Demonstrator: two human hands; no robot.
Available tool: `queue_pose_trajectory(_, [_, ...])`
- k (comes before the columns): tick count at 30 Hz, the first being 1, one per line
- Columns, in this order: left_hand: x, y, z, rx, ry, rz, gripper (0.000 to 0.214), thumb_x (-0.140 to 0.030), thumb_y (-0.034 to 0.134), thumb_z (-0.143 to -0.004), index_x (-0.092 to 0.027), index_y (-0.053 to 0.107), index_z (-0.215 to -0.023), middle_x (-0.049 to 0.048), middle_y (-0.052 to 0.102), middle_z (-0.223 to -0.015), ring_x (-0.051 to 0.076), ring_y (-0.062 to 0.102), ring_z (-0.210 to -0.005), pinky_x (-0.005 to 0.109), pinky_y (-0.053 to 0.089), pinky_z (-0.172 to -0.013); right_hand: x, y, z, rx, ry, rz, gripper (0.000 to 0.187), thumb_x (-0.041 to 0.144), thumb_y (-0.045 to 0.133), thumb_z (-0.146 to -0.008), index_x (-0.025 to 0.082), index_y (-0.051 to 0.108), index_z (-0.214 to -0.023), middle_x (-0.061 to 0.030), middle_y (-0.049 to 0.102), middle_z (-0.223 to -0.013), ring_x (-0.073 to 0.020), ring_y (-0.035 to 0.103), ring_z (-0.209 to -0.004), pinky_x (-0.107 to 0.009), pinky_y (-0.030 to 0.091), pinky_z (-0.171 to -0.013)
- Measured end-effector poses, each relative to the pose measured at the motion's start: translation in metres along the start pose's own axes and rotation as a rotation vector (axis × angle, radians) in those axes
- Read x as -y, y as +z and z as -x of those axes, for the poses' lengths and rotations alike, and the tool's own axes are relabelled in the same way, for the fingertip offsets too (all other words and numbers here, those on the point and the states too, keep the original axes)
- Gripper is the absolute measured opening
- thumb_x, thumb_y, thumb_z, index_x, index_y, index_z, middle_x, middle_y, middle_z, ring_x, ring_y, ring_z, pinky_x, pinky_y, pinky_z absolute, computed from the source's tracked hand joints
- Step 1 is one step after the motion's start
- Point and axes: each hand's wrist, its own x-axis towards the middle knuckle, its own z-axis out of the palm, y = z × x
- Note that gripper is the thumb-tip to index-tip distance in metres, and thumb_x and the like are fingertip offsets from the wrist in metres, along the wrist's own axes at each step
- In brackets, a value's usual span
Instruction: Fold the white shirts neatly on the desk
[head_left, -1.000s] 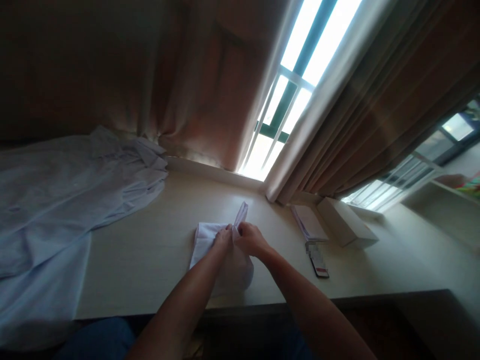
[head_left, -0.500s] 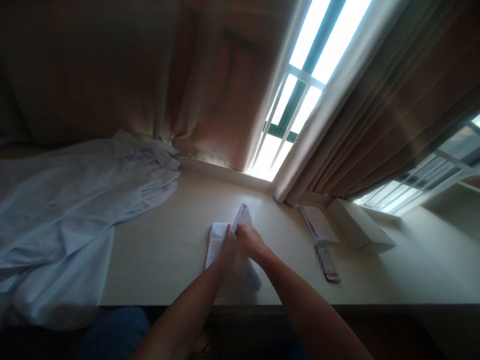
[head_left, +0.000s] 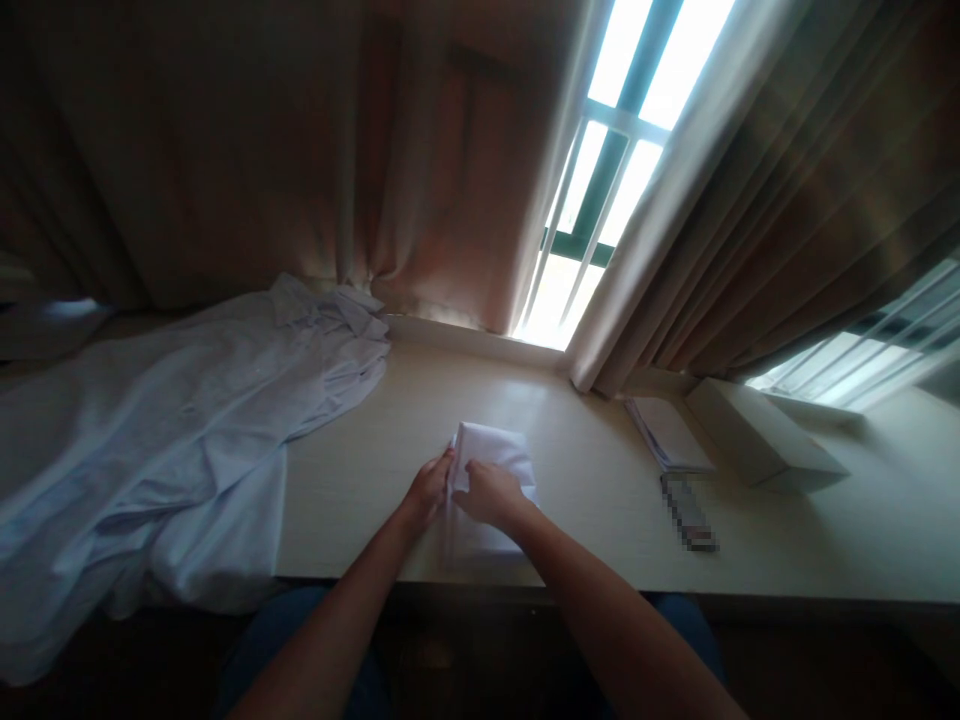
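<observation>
A folded white cloth, shaped into a neat rectangle, lies on the pale desk before me. My left hand is at its left edge, fingers close together and closed on the border; part of them is hidden by the cloth. Over the top layer rests my right hand, palm down, with the thumb apart from the fingers. Off to the left, a crumpled white shirt with a collar spreads across the desk and hangs over its front edge.
To the right are a flat folded white item, a blurred-out phone-like object and a pale box. Brown curtains and a barred window stand behind the desk. The desk's front edge runs close to my legs.
The raised part of the white cloth now lies flat, making a neater rectangle. My hands have separated: the left is at the left edge, the right on top. The view has shifted slightly left.
</observation>
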Motion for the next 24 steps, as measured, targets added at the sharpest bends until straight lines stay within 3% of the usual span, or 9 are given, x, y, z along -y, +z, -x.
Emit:
queue_pose_trajectory(5, [-0.003,0.013,-0.013,-0.132,-0.059,-0.086,0.051,-0.06,0.066,-0.068,-0.01,0.065,-0.079,0.0063,0.065,-0.062,0.02,0.063,-0.063,0.029,0.048,-0.057,-0.078,0.016,0.035,-0.286,0.214,-0.092,0.043,0.041,0.055,-0.085,0.017,0.055,-0.12,-0.014,0.062,-0.116,-0.0244,0.057,-0.11,-0.033,0.041,-0.091])
queue_pose_trajectory(9, [-0.01,0.017,-0.032,-0.197,-0.06,-0.151,0.046,-0.056,0.071,-0.062,-0.012,0.064,-0.073,0.0048,0.063,-0.059,0.02,0.062,-0.062,0.026,0.043,-0.052,-0.128,0.042,0.057,-0.2,0.408,-0.331,0.053,0.052,0.059,-0.081,0.013,0.057,-0.116,-0.0136,0.064,-0.106,-0.0228,0.061,-0.099,-0.028,0.044,-0.081])
queue_pose_trajectory(12, [-0.021,0.024,-0.048,-0.231,-0.05,-0.174,0.042,-0.054,0.069,-0.064,-0.013,0.063,-0.069,0.0036,0.061,-0.056,0.019,0.06,-0.061,0.024,0.04,-0.049,-0.138,0.063,0.067,-0.153,0.423,-0.549,0.058,0.054,0.068,-0.072,0.014,0.058,-0.113,-0.009,0.067,-0.097,-0.0206,0.064,-0.087,-0.026,0.045,-0.072])
queue_pose_trajectory(16, [-0.031,0.038,-0.063,-0.261,-0.034,-0.188,0.04,-0.054,0.067,-0.066,-0.014,0.062,-0.068,0.002,0.059,-0.054,0.018,0.059,-0.06,0.024,0.04,-0.049,-0.138,0.081,0.072,-0.183,0.421,-0.742,0.056,0.035,0.08,-0.057,0.017,0.06,-0.106,-0.0037,0.069,-0.091,-0.0194,0.065,-0.082,-0.024,0.046,-0.066])
queue_pose_trajectory(20, [-0.027,0.054,-0.065,-0.264,-0.032,-0.183,0.044,-0.056,0.068,-0.064,-0.013,0.061,-0.069,0.0012,0.057,-0.053,0.018,0.058,-0.059,0.025,0.041,-0.051,-0.142,0.085,0.076,-0.266,0.478,-0.799,0.051,0.024,0.077,-0.056,0.015,0.059,-0.103,-0.0016,0.068,-0.08,-0.0181,0.065,-0.073,-0.023,0.046,-0.061])
queue_pose_trajectory(24, [-0.019,0.068,-0.063,-0.244,-0.04,-0.175,0.051,-0.059,0.069,-0.062,-0.011,0.061,-0.073,0.0029,0.06,-0.056,0.019,0.059,-0.06,0.027,0.044,-0.053,-0.154,0.082,0.082,-0.32,0.546,-0.79,0.049,0.023,0.077,-0.057,0.016,0.059,-0.102,-0.0009,0.067,-0.077,-0.0175,0.065,-0.07,-0.024,0.047,-0.061])
